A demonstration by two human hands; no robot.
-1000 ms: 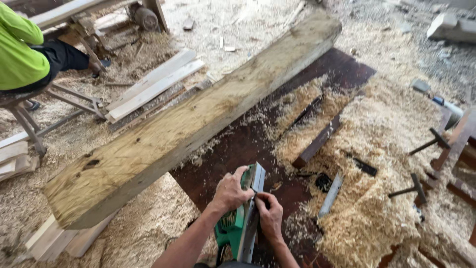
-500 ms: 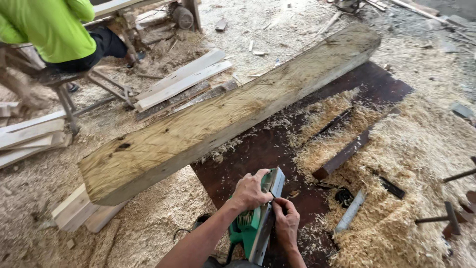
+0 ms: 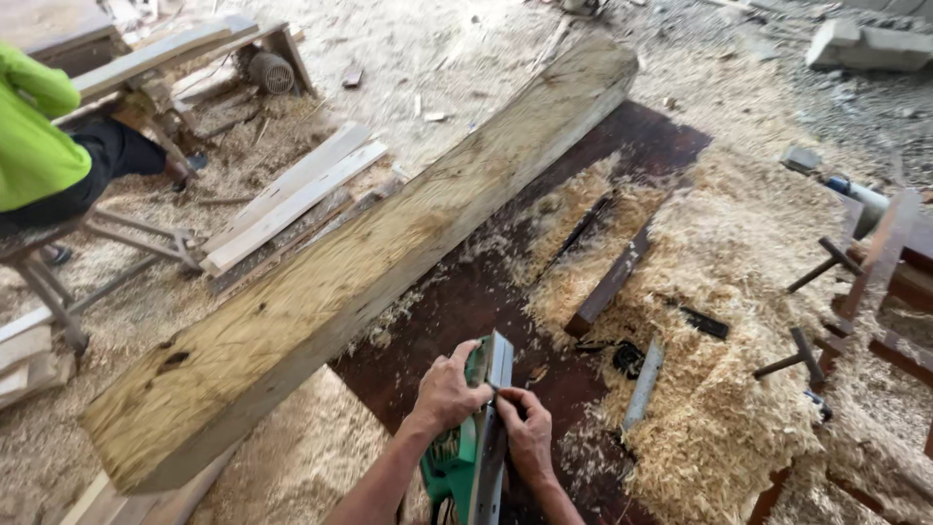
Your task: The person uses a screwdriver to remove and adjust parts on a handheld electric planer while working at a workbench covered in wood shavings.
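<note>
Largest item: a rough, weathered timber beam [image 3: 360, 262] lying diagonally across the dark bench top [image 3: 641, 136], its near end overhanging at lower left. Wood shavings [image 3: 739, 389] are heaped over the right half of the bench and over the floor.

Left of the beam, a stack of pale planks [image 3: 292, 199]. At far left, a seated co-worker in a lime-green top [image 3: 34, 146], well apart from my hands.

On the bench among the shavings: a dark flat bar [image 3: 610, 280] and a short grey metal strip [image 3: 643, 384].

Green electric planer [image 3: 471, 447], turned so its grey sole plate faces right, stands just beside the beam at bottom centre. My left hand [image 3: 445, 394] is closed over its upper body, fingers wrapped round it. My right hand [image 3: 528, 433] rests against the sole, thumb and forefinger pinched at a spot near the blade slot; I cannot tell what, if anything, sits between them.

Risks, as I judge them: fingertips this close to the cutter would be hurt if the tool were live; the planer, held only at the top, could twist and slip; loose shavings give poor footing.

Not readable: the planer's lower half is cut off by the frame edge, cord and switch unseen; the blade itself is too small to make out.
</note>
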